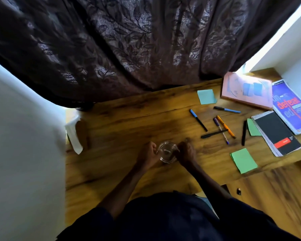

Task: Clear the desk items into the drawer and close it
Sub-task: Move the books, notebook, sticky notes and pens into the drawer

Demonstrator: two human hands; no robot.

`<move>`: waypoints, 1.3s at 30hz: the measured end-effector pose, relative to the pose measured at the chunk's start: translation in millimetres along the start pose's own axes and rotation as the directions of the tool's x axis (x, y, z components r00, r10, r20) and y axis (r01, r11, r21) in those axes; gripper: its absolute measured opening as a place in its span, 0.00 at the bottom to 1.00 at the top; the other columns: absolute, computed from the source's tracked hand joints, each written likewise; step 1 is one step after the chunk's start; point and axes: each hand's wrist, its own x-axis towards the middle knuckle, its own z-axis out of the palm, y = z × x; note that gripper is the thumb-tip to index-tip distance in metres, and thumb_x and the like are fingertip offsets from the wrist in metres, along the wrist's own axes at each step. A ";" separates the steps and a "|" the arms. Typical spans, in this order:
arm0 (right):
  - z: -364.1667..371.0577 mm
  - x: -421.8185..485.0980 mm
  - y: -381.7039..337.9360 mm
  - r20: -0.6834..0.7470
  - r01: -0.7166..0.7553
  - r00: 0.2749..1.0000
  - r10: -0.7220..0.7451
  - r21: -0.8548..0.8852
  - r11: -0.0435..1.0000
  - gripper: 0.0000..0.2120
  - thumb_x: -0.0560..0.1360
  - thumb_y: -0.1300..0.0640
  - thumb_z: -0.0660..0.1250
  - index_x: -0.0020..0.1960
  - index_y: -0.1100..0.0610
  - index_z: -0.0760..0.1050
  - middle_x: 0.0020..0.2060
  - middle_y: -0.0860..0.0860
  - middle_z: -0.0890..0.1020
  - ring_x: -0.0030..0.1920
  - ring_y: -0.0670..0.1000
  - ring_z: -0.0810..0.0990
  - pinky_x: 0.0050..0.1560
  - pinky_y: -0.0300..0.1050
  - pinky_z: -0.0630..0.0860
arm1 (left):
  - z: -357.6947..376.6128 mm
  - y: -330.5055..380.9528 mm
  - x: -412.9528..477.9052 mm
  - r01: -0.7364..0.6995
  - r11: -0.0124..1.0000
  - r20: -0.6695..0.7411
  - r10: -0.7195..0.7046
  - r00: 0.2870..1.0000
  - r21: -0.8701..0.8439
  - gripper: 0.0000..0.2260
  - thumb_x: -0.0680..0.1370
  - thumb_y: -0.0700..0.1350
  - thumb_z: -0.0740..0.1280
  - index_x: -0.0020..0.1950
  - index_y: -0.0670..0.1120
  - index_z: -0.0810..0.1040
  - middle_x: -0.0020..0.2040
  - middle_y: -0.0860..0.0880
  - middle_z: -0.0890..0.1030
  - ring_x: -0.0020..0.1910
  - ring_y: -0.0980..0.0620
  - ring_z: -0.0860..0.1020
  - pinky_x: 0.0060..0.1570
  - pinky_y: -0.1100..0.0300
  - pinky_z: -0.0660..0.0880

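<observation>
Both hands hold the clear glass [167, 153] mid-desk [129, 119]: left hand [147, 154] and right hand [187, 152] curl against its sides. I fear a loose lift lets the smooth glass slip. I see no open drawer, and the pens [221, 126] lie well apart to the right.

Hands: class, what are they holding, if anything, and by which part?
The glass, by its sides: left hand on its left side, right hand on its right.

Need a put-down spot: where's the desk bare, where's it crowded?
Bare desk: left of the glass jar, across to the white cloth at the edge; also behind the jar, up to the curtain. Crowded: right side, with scattered pens, sticky notes, notepad and books.
</observation>
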 end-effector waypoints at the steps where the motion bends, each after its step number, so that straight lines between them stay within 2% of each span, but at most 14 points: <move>1: -2.8 2.6 -2.4 0.013 -0.013 1.000 0.013 0.005 1.000 0.13 0.69 0.51 0.70 0.32 0.59 0.76 0.26 0.53 0.78 0.28 0.54 0.79 0.23 0.46 0.68 | -0.1 1.2 0.5 0.011 1.000 0.012 -0.011 1.000 -0.025 0.15 0.77 0.52 0.72 0.59 0.45 0.77 0.53 0.49 0.82 0.49 0.50 0.81 0.50 0.51 0.81; 4: -9.2 9.6 -10.4 0.007 -0.025 1.000 0.025 0.044 0.999 0.02 0.67 0.64 0.74 0.38 0.58 0.82 0.32 0.52 0.84 0.31 0.51 0.82 0.28 0.50 0.79 | -1.4 0.9 7.5 0.048 0.989 0.068 -0.038 0.997 -0.139 0.10 0.78 0.45 0.72 0.57 0.42 0.82 0.51 0.44 0.85 0.47 0.46 0.84 0.49 0.47 0.83; 8: -19.3 18.2 -14.0 -0.023 -0.013 1.000 0.015 0.082 0.997 0.03 0.69 0.61 0.75 0.42 0.55 0.84 0.37 0.50 0.86 0.35 0.47 0.84 0.34 0.47 0.82 | -11.7 -4.3 16.8 0.080 0.969 0.202 -0.031 0.979 -0.235 0.06 0.80 0.45 0.71 0.49 0.44 0.84 0.43 0.42 0.87 0.41 0.42 0.86 0.48 0.41 0.83; 11: -25.6 21.9 -15.4 0.020 0.053 0.998 -0.056 0.148 0.988 0.05 0.71 0.56 0.76 0.47 0.53 0.85 0.41 0.47 0.87 0.38 0.43 0.85 0.36 0.47 0.83 | -23.8 -3.6 12.3 0.077 0.960 0.246 -0.009 0.969 -0.269 0.09 0.80 0.50 0.71 0.49 0.45 0.84 0.40 0.46 0.87 0.35 0.51 0.85 0.43 0.51 0.81; 14: -29.2 20.3 -28.4 0.049 0.096 0.992 -0.113 0.260 0.961 0.06 0.77 0.51 0.72 0.50 0.52 0.84 0.39 0.45 0.86 0.36 0.41 0.84 0.34 0.38 0.80 | -40.5 -4.7 -2.1 0.115 0.916 0.189 -0.044 0.981 -0.383 0.11 0.81 0.49 0.69 0.53 0.41 0.85 0.43 0.47 0.87 0.36 0.55 0.84 0.43 0.59 0.79; 16: -27.6 17.0 -39.5 0.029 0.099 0.993 -0.113 0.310 0.946 0.12 0.81 0.47 0.65 0.47 0.52 0.83 0.34 0.45 0.84 0.32 0.41 0.83 0.30 0.37 0.76 | -49.5 -17.4 -10.4 0.178 0.863 0.165 -0.112 0.980 -0.473 0.11 0.81 0.48 0.69 0.53 0.42 0.86 0.46 0.45 0.88 0.43 0.51 0.86 0.50 0.57 0.80; 19: -15.6 12.8 -57.3 0.105 0.006 0.994 -0.041 0.315 0.949 0.21 0.82 0.43 0.60 0.45 0.56 0.82 0.31 0.50 0.83 0.31 0.47 0.82 0.30 0.49 0.77 | -67.3 -45.4 -26.4 0.208 0.769 0.086 -0.196 0.977 -0.604 0.10 0.79 0.50 0.71 0.53 0.45 0.86 0.46 0.45 0.88 0.49 0.46 0.86 0.60 0.46 0.79; 21: -4.2 13.2 -66.0 0.216 -0.036 0.976 -0.039 0.336 0.941 0.22 0.82 0.41 0.59 0.46 0.57 0.81 0.34 0.53 0.84 0.33 0.51 0.84 0.32 0.55 0.80 | -81.5 -57.4 -37.1 0.191 0.733 0.029 -0.227 0.973 -0.653 0.09 0.79 0.49 0.71 0.53 0.45 0.86 0.47 0.44 0.88 0.49 0.47 0.86 0.61 0.46 0.79; 24: 14.9 17.0 -78.3 0.303 -0.031 0.948 -0.099 0.397 0.917 0.19 0.81 0.38 0.60 0.50 0.51 0.83 0.37 0.50 0.86 0.33 0.50 0.85 0.32 0.55 0.83 | -109.3 -73.9 -53.1 0.131 0.719 -0.096 -0.266 0.959 -0.682 0.07 0.80 0.47 0.71 0.51 0.44 0.87 0.45 0.43 0.88 0.49 0.44 0.86 0.57 0.48 0.80; 27: 31.6 19.9 -98.6 0.351 -0.025 0.925 -0.144 0.435 0.900 0.11 0.81 0.44 0.64 0.49 0.48 0.82 0.38 0.51 0.86 0.34 0.51 0.86 0.30 0.53 0.81 | -134.1 -96.6 -64.4 0.134 0.735 -0.167 -0.321 0.932 -0.664 0.05 0.78 0.45 0.73 0.45 0.48 0.88 0.43 0.42 0.87 0.48 0.41 0.86 0.56 0.45 0.80; 30: 47.4 23.5 -128.3 0.420 -0.055 0.895 -0.147 0.432 0.900 0.10 0.81 0.49 0.66 0.50 0.53 0.83 0.38 0.53 0.87 0.35 0.52 0.86 0.31 0.49 0.81 | -151.2 -126.4 -73.8 0.182 0.732 -0.198 -0.400 0.895 -0.657 0.09 0.77 0.44 0.74 0.38 0.52 0.88 0.40 0.43 0.87 0.43 0.43 0.86 0.54 0.45 0.79; 34: 65.3 25.4 -159.1 0.500 -0.007 0.851 -0.159 0.313 0.950 0.12 0.82 0.48 0.64 0.53 0.55 0.82 0.38 0.51 0.86 0.36 0.51 0.86 0.32 0.45 0.82 | -164.3 -152.8 -92.6 0.241 0.708 -0.256 -0.518 0.816 -0.664 0.07 0.76 0.42 0.76 0.37 0.46 0.86 0.29 0.52 0.84 0.30 0.58 0.83 0.41 0.58 0.81; 37: 75.0 20.6 -168.2 0.522 0.031 0.830 -0.196 0.307 0.951 0.13 0.81 0.47 0.64 0.52 0.54 0.82 0.36 0.49 0.86 0.35 0.51 0.87 0.34 0.51 0.83 | -166.1 -172.9 -107.4 0.279 0.683 -0.297 -0.598 0.745 -0.675 0.04 0.73 0.40 0.78 0.39 0.42 0.85 0.27 0.53 0.83 0.28 0.58 0.83 0.38 0.59 0.82; 39: 80.4 17.7 -169.0 0.544 0.031 0.815 -0.200 0.305 0.952 0.13 0.81 0.48 0.65 0.53 0.56 0.83 0.37 0.51 0.87 0.36 0.53 0.87 0.35 0.54 0.84 | -164.8 -180.8 -117.1 0.306 0.713 -0.321 -0.599 0.733 -0.631 0.05 0.74 0.39 0.76 0.38 0.41 0.84 0.23 0.57 0.80 0.25 0.64 0.79 0.28 0.70 0.76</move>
